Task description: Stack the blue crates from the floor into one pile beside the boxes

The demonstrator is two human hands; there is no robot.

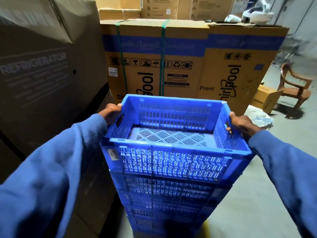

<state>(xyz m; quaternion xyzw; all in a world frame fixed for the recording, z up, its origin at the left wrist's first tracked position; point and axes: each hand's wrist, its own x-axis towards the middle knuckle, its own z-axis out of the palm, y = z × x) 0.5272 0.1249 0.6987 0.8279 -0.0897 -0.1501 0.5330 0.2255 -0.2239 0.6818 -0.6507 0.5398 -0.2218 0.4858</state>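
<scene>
A blue slotted plastic crate (173,162) sits on top of a pile of several blue crates (164,200) in the middle of the view. My left hand (112,113) grips the handle slot in its left wall. My right hand (241,124) grips the handle slot in its right wall. The crate is empty and level, its rim lined up with the pile below. The pile stands right in front of a row of big cardboard appliance boxes (181,66). The lower crates lie in shadow.
A tall refrigerator carton (42,74) fills the left side, close to the pile. More cartons are stacked behind. On the right, grey floor (257,194), a crumpled white wrap (259,117), a small open box (265,98) and a wooden armchair (295,86).
</scene>
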